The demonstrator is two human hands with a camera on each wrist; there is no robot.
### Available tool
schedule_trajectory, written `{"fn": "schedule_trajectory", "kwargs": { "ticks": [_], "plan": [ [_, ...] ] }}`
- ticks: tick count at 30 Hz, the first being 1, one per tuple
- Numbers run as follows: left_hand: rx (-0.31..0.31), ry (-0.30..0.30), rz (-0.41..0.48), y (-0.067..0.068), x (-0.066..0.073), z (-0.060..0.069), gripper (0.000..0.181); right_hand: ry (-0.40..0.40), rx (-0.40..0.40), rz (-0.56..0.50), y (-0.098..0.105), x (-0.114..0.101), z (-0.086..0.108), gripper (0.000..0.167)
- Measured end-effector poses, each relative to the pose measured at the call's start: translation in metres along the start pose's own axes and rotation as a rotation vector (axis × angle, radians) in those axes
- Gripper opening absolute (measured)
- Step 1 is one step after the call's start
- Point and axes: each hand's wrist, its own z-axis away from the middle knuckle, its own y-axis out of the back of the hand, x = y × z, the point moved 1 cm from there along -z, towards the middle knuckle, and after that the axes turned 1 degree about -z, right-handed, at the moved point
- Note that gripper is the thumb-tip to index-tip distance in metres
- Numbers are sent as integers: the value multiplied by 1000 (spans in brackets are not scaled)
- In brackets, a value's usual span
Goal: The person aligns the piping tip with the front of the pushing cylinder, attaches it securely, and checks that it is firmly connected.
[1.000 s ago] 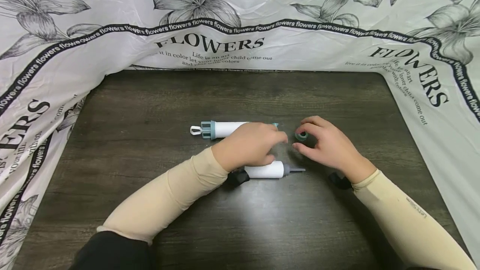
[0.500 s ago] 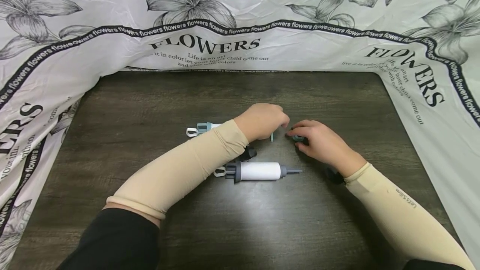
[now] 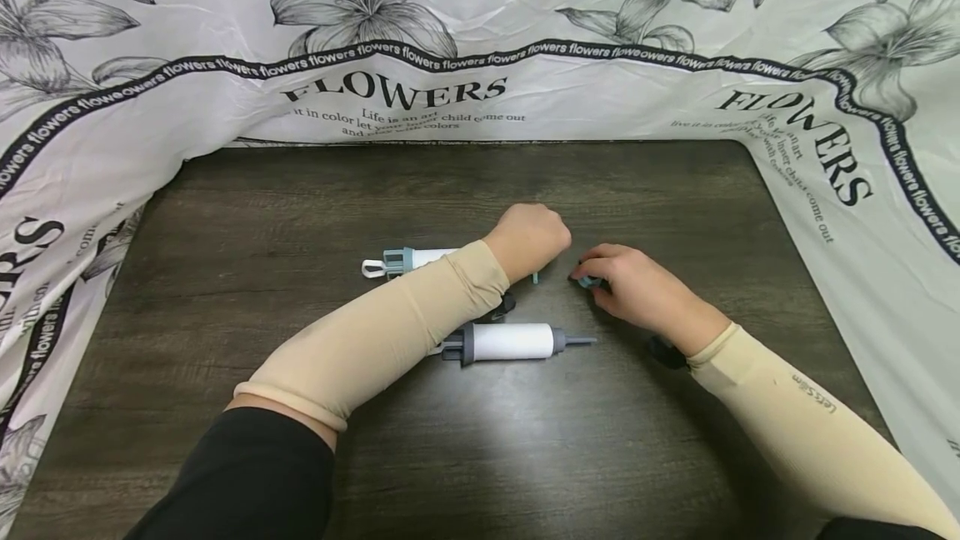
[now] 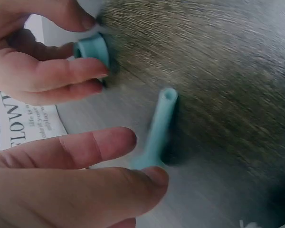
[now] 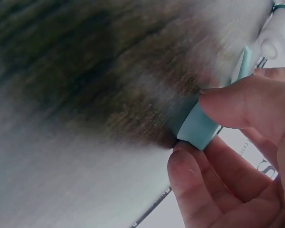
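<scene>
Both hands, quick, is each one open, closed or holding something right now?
Left hand: open by the teal nozzle; whether it touches can't be told.
Right hand: holding the teal ring.

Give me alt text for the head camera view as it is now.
A person's right hand holds a small teal ring at a dark wooden table, while the left hand is beside a teal nozzle. Nearer the camera lies a white tube with gray fittings; a second tube, with teal fittings, is partly hidden by the left sleeve.
</scene>
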Motion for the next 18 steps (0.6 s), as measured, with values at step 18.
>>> {"fn": "schedule_trajectory", "kwargs": {
  "ticks": [18],
  "plan": [
    [-8,21,-56,-11,-4,0,14,16,-8,25,1,-3,4,33]
  ]
}}
